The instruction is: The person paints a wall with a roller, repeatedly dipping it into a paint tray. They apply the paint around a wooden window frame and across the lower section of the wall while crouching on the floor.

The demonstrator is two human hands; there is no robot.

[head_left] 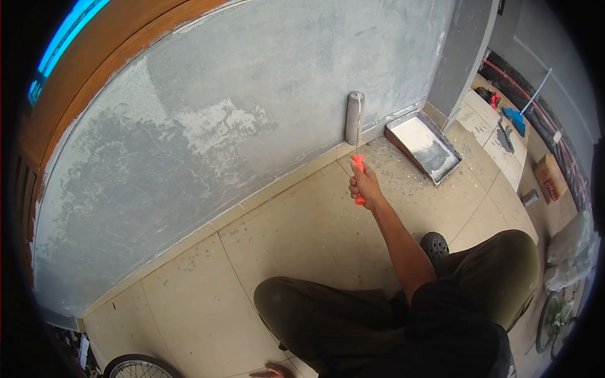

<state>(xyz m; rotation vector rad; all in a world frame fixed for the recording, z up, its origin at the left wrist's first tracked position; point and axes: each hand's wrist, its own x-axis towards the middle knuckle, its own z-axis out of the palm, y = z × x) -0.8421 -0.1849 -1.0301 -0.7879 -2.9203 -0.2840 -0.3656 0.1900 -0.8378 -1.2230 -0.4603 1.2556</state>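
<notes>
My right hand is closed around the orange handle of a paint roller. The roller's grey, paint-coated sleeve stands nearly upright against the lower part of the grey wall. Just right of it on the floor lies a black paint tray with white paint pooled at its far end and grey smears nearer. At the bottom edge, partly cut off, my left hand is low by the tiled floor, fingers stretched out and holding nothing. Pale, uneven patches mark the wall's left half.
Paint specks dot the tiled floor. Bent knees and a dark clog are close below. A spoked wheel shows at bottom left. On the right are a blue broom, a brown box and clear plastic.
</notes>
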